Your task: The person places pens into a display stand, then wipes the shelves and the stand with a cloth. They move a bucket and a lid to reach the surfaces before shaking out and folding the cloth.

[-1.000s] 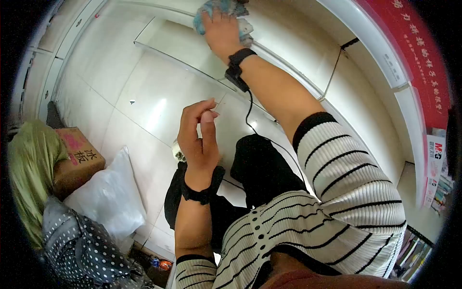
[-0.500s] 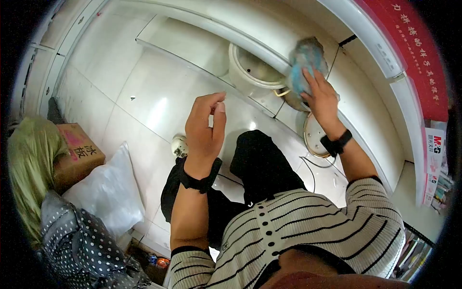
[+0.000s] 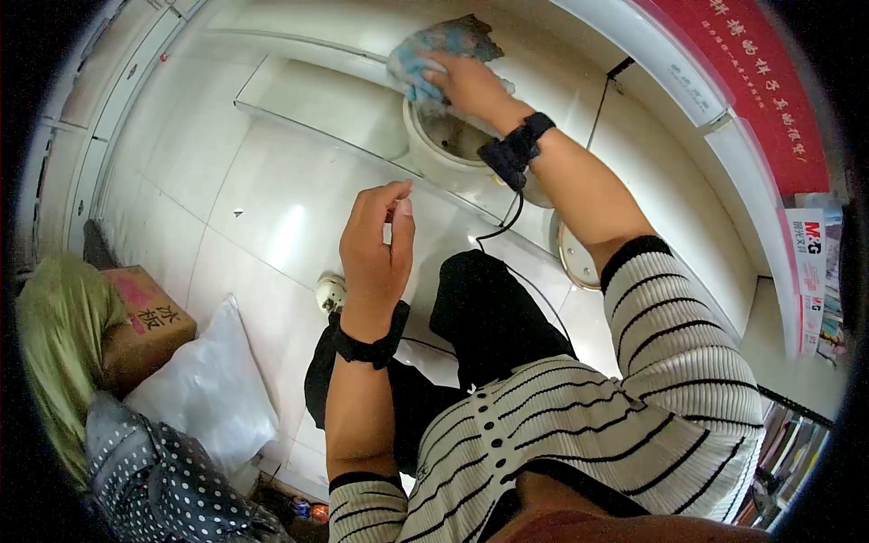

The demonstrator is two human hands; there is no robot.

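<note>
My right hand (image 3: 475,88) grips a crumpled blue-and-grey cloth (image 3: 418,65) against the white ledge (image 3: 557,72), just above a round pale pot (image 3: 425,161). The pot stands below the ledge's edge, uncovered, and its inside looks dirty. My right forearm hides part of its right side. In mid-air over the floor, my left hand (image 3: 373,242) holds nothing; its fingers are bent and the thumb stands a little apart. Behind my right arm, a round lid (image 3: 577,258) shows only in part.
Floor tiles (image 3: 262,208) stretch to the left. A small white, dark-marked object (image 3: 330,291) lies by my knee. At lower left are a cardboard box (image 3: 156,317), a white plastic bag (image 3: 213,380) and polka-dot fabric (image 3: 158,475). A black cable (image 3: 543,294) trails from my right wrist.
My right hand has swept the cloth leftward along the ledge, from the pot's right side to above it. My left hand has stayed nearly in place.
</note>
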